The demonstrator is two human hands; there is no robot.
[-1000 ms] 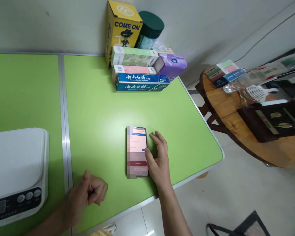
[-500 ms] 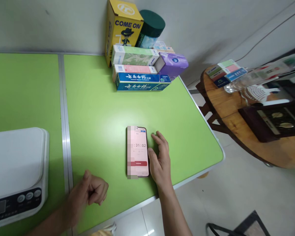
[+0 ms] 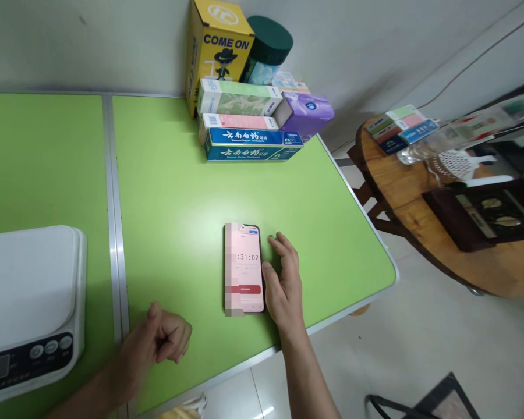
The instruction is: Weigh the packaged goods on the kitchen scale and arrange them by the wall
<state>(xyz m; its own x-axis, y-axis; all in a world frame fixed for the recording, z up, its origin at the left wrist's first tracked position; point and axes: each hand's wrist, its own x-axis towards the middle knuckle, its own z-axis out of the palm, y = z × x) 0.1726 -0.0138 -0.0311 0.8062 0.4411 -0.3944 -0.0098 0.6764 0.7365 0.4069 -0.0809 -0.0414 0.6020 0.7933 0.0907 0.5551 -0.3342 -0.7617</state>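
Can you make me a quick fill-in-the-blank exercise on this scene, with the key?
1. The phone lies on a ____ table top.
2. Nearest the phone is the person's ____ hand.
3. The yellow box reads "COME ____".
4. The white scale meets the picture's ____ edge.

Missing words: green; right; ON; left

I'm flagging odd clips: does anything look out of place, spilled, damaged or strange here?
The phone beside the right hand looks odd: blocky pixelation hides its left side, while the rest shows unblocked. Nothing visibly spilled or damaged.
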